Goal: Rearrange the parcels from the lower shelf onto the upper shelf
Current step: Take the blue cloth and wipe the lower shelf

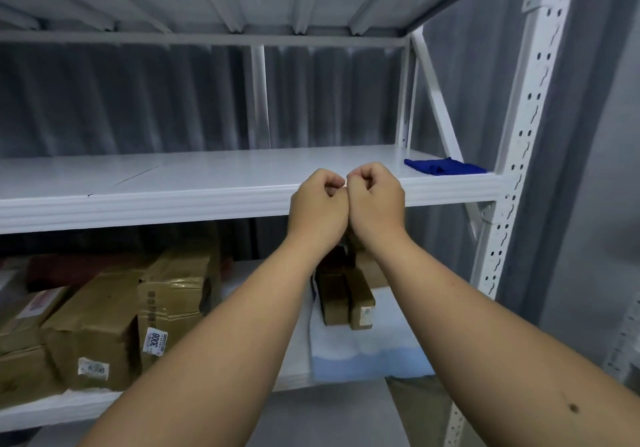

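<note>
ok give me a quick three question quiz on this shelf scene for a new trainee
1. True or false: a parcel already sits on the upper shelf.
2. Multiple choice: what lies at the right end of the upper shelf? A) a roll of tape B) a blue cloth C) a brown box
3. Short answer: what are the left hand and right hand holding?

Key
1. False: the brown parcels are all on the lower shelf.
2. B
3. Nothing: both are curled into fists, touching side by side in front of the upper shelf's edge.
</note>
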